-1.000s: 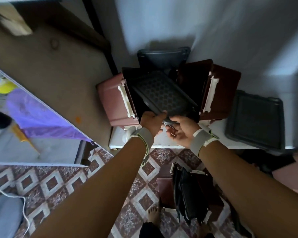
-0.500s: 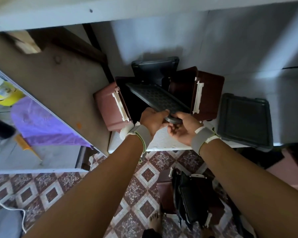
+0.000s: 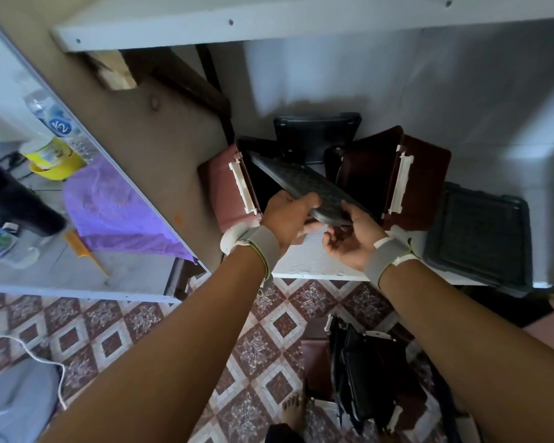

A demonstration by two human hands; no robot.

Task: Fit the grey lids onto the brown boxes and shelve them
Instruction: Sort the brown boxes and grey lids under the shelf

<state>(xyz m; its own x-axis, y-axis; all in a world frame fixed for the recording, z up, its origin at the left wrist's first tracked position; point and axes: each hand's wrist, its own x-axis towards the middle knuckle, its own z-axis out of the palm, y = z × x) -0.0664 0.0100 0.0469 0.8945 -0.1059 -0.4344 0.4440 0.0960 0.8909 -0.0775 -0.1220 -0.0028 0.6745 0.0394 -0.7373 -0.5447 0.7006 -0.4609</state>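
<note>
Fingers (image 3: 310, 199) on both sides are gripping the grey lid (image 3: 304, 182).
I'm seeing it slanting away into the left brown box (image 3: 218, 190).

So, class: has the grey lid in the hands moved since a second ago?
Yes, the grey lid has tipped more edge-on, drawing away from the right-hand white latch.

The grey lid (image 3: 314, 187) looks like matt plastic, its face textured with a honeycomb pattern. The brown box (image 3: 219, 190) is smooth plastic. The purple cloth (image 3: 115, 209) is soft and creased.
</note>
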